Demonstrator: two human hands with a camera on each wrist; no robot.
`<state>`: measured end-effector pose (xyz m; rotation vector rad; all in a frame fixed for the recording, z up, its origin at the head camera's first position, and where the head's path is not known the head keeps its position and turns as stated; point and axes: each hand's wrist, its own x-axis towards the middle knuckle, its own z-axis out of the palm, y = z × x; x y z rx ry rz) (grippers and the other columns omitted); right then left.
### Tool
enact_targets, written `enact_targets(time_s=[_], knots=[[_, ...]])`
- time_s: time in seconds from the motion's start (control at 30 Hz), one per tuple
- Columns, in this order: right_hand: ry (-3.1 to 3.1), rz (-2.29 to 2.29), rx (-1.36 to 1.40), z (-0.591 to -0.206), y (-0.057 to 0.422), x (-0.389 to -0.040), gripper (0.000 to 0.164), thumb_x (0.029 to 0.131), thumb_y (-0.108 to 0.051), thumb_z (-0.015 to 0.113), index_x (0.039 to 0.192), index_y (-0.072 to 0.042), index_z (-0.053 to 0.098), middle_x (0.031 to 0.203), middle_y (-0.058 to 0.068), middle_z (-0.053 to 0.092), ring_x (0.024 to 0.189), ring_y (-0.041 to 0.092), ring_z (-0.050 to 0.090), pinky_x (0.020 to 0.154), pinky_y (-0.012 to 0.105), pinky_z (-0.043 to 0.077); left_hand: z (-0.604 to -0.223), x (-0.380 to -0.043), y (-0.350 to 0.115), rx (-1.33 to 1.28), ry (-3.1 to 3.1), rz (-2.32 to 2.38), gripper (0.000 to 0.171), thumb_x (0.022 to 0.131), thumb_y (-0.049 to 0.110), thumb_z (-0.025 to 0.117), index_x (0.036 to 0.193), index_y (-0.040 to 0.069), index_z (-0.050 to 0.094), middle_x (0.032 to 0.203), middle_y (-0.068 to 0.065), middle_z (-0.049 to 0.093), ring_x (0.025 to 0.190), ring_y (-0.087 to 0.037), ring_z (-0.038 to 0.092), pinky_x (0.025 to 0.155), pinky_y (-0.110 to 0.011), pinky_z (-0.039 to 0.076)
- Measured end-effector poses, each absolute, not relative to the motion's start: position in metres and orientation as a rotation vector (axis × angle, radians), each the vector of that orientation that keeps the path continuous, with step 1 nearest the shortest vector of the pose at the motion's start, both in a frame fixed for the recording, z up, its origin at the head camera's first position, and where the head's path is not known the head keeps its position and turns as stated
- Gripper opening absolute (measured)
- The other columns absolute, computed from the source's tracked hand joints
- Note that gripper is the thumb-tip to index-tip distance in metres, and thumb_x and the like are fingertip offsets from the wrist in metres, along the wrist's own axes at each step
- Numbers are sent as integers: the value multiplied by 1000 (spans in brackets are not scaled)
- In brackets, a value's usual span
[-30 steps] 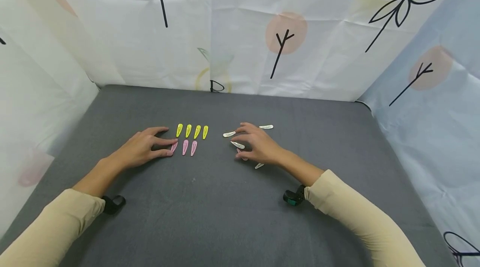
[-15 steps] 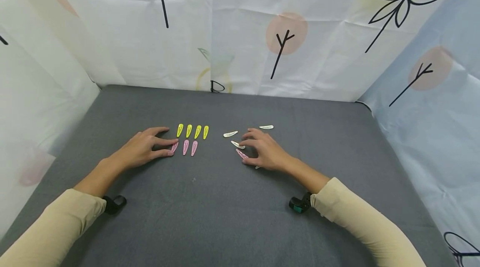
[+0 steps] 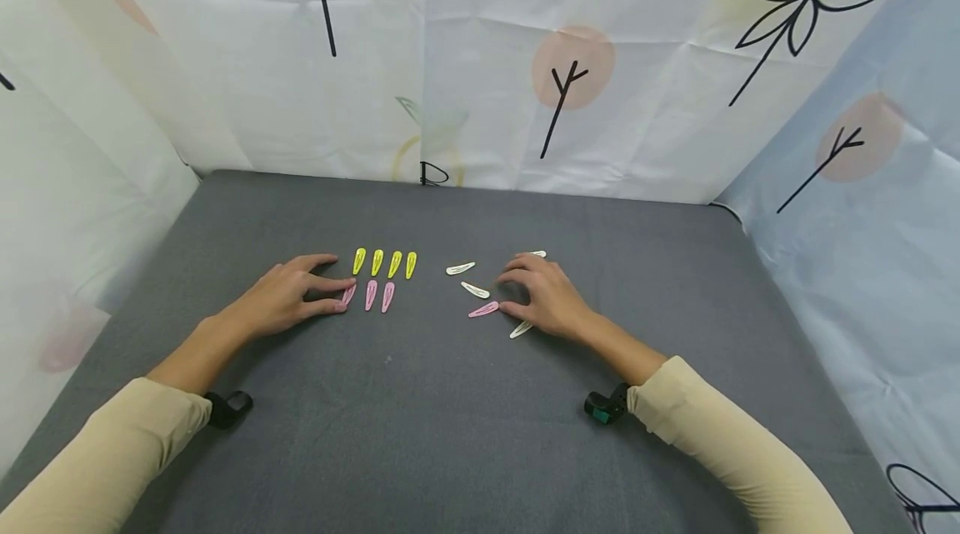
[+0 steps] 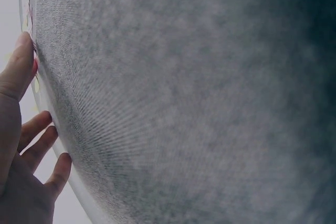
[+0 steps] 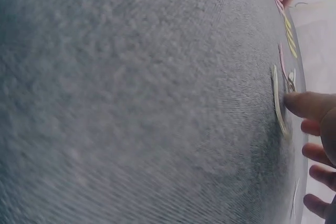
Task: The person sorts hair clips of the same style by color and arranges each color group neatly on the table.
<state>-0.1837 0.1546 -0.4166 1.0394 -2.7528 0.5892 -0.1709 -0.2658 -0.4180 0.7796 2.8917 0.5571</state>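
Observation:
In the head view my left hand [image 3: 285, 298] rests on the cloth, pinching a pink snap hair clip [image 3: 348, 293] between thumb and forefinger. Right of it lie two more pink clips [image 3: 371, 295], below a row of several yellow hair clips [image 3: 377, 262]. My right hand [image 3: 551, 301] is low over the table with relaxed fingers, its thumb tip at the end of a loose pink clip [image 3: 483, 310]. White clips surround it: one by the fingertips [image 3: 476, 291], another farther left [image 3: 461, 268], and two partly hidden, one under the thumb side [image 3: 520, 331], one behind the fingers [image 3: 539, 254].
Dark grey cloth [image 3: 420, 417] covers the table. White printed sheets [image 3: 480, 84] hang behind it and along both sides. A black band [image 3: 229, 409] is worn on the left wrist, and a similar one [image 3: 606, 405] on the right.
The right hand has drawn back to the right, uncovering the white clips. The loose pink clip has turned, its right end now tilted upward. The left hand stays put with its clip.

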Motion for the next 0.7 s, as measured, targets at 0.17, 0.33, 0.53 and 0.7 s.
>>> enact_targets(time_s=[0.17,0.33,0.53,0.7], knots=[[-2741,550,973,-417,152,-182,26,81,-28,84,95,-8,75,109,7,67,117,27,57,91,52,45,-418,-171,-266,778,2893,556,48,90,37,74,134,19,64,147,-24,45,135,-45,39,101,-69,30],[-2722,553,939,-417,147,-180,23,81,-27,83,92,-8,75,102,6,67,110,26,59,86,51,46,-417,-171,-265,779,2894,554,49,91,37,74,135,18,64,147,-24,45,135,-45,40,101,-69,31],[-2755,536,910,-417,141,-174,27,83,-33,80,92,-8,76,103,5,66,108,25,59,86,49,47,-417,-170,-266,782,2891,562,48,90,36,74,134,18,64,147,-25,45,135,-45,40,101,-69,31],[-2796,532,868,-418,136,-167,41,78,-46,83,96,-9,78,106,3,66,109,23,57,86,46,47,-417,-170,-266,779,2890,569,49,91,37,74,134,18,64,148,-25,44,135,-45,39,101,-70,29]])
